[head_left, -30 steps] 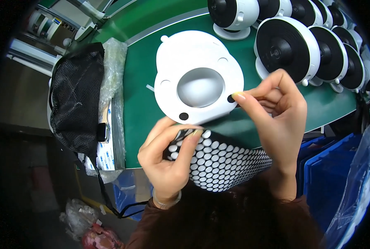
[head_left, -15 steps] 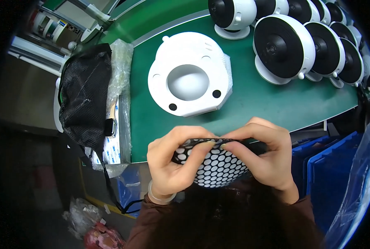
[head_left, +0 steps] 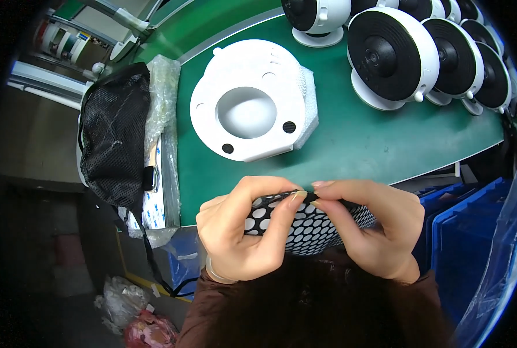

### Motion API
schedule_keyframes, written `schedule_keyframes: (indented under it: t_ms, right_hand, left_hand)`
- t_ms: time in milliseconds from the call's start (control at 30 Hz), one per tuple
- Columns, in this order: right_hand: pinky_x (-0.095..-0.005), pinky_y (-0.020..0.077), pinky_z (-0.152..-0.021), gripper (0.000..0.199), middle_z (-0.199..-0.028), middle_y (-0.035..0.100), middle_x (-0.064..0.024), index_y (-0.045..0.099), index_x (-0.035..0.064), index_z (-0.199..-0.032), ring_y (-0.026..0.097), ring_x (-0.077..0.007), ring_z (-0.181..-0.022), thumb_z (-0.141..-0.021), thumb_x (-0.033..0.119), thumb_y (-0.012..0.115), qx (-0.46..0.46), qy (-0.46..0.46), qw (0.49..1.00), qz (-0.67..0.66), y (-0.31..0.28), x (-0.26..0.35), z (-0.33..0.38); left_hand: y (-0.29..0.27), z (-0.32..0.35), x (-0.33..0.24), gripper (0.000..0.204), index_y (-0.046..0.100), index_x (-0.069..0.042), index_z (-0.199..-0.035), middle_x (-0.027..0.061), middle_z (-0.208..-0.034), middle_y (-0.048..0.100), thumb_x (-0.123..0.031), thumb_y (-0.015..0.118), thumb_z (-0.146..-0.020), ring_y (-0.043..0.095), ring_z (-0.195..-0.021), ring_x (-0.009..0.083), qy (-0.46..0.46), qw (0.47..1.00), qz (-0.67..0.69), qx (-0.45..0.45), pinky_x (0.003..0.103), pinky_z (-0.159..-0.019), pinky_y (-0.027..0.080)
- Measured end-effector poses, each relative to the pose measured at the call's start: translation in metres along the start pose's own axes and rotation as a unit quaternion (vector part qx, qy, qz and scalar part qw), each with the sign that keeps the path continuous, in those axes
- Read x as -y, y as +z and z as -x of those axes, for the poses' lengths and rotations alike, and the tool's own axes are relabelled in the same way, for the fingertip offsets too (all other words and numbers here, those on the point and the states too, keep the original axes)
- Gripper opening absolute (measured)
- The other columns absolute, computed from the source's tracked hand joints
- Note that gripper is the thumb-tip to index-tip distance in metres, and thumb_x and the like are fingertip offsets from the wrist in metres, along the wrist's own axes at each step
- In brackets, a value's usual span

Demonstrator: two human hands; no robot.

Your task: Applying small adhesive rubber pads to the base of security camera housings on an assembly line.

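Between my two hands is a bent black sheet with rows of white round dots [head_left: 312, 232]. My left hand [head_left: 239, 235] pinches its upper edge between thumb and forefinger. From the other side, my right hand [head_left: 381, 229] has its thumb and forefinger close together at the same edge, with the sheet running between them. Whether a single dot is in the right fingertips is too small to tell. Beyond my hands, a white rounded housing [head_left: 205, 119] with a large oval recess lies on the green table [head_left: 351, 153]. Two black round pads [head_left: 289, 127] sit on its near side.
Several white round devices with black faces [head_left: 389, 55] stand on bases at the far right. To the left are a black mesh bag [head_left: 116, 133], bubble wrap [head_left: 164, 98] and printed sheets [head_left: 155, 209]. Blue bins [head_left: 467, 238] stand below the table's right edge.
My right hand has shifted right, and its fingertips have drawn a little away from the left ones. The sheet is more bent and shows further right. The view has shifted slightly.
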State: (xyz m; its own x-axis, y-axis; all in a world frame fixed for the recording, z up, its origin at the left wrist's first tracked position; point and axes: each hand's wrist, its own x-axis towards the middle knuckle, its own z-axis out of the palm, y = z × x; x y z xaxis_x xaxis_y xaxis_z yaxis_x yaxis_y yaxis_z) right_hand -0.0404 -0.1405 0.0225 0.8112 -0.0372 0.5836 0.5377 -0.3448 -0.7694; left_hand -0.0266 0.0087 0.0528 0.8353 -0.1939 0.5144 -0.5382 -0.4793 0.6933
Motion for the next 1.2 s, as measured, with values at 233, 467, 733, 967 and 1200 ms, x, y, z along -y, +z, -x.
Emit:
schedule_keyframes:
  t_ms: [233, 467, 733, 967, 1200]
  right_hand:
    - [-0.0273, 0.05, -0.054, 0.017, -0.077, 0.064, -0.0109, 0.061, 0.0023, -0.079, 0.063, -0.0234, -0.063, -0.064, -0.001, 0.068, -0.024, -0.061, 0.995, 0.076, 0.0, 0.01, 0.002]
    - [-0.028, 0.0486, -0.054, 0.017, -0.076, 0.063, -0.0085, 0.059, 0.0023, -0.079, 0.062, -0.0223, -0.063, -0.064, 0.0, 0.068, 0.004, -0.031, 0.999, 0.023, 0.002, 0.005, -0.003]
    - [-0.0262, 0.0494, -0.065, 0.015, -0.082, 0.064, -0.0156, 0.058, -0.0011, -0.077, 0.065, -0.0236, -0.075, -0.065, -0.009, 0.063, 0.064, 0.01, 0.997, 0.05, 0.001, 0.016, -0.011]
    - [-0.0321, 0.0476, -0.077, 0.011, -0.093, 0.063, -0.02, 0.054, -0.0054, -0.085, 0.061, -0.0279, -0.087, -0.074, -0.007, 0.057, -0.017, -0.083, 0.994, 0.066, 0.001, 0.013, -0.039]
    - [-0.0176, 0.0466, -0.065, 0.008, -0.073, 0.063, -0.0059, 0.06, -0.0051, -0.082, 0.06, -0.0079, -0.068, -0.078, 0.002, 0.06, -0.008, 0.069, 0.997, -0.014, 0.011, 0.009, -0.083]
  left_hand:
    - [-0.001, 0.0, -0.007, 0.012, 0.059, 0.003, -0.076, 0.0074, -0.064, 0.062, 0.006, 0.065, -0.067, 0.061, -0.055, 0.0112, -0.001, 1.0, -0.025, -0.008, 0.019, -0.051, 0.045]
    - [-0.002, 0.001, -0.003, 0.011, 0.059, 0.002, -0.077, 0.0073, -0.064, 0.062, 0.005, 0.065, -0.068, 0.061, -0.056, 0.0109, -0.01, 1.0, -0.021, -0.012, 0.02, -0.052, 0.045]
    - [-0.007, -0.001, 0.004, 0.009, 0.059, 0.002, -0.078, 0.0083, -0.066, 0.062, 0.004, 0.064, -0.07, 0.061, -0.058, 0.0118, -0.032, 0.999, 0.011, -0.013, 0.02, -0.053, 0.045]
    - [-0.018, 0.01, 0.052, 0.011, 0.064, 0.003, -0.076, 0.0127, -0.093, 0.057, 0.005, 0.066, -0.065, 0.054, -0.071, 0.0123, -0.028, 0.994, 0.008, -0.101, 0.023, -0.066, 0.043]
    - [-0.012, -0.006, 0.039, 0.014, 0.064, 0.002, -0.078, 0.009, -0.081, 0.059, 0.004, 0.068, -0.064, 0.056, -0.072, 0.0141, -0.047, 0.992, 0.066, -0.097, 0.022, -0.063, 0.043]
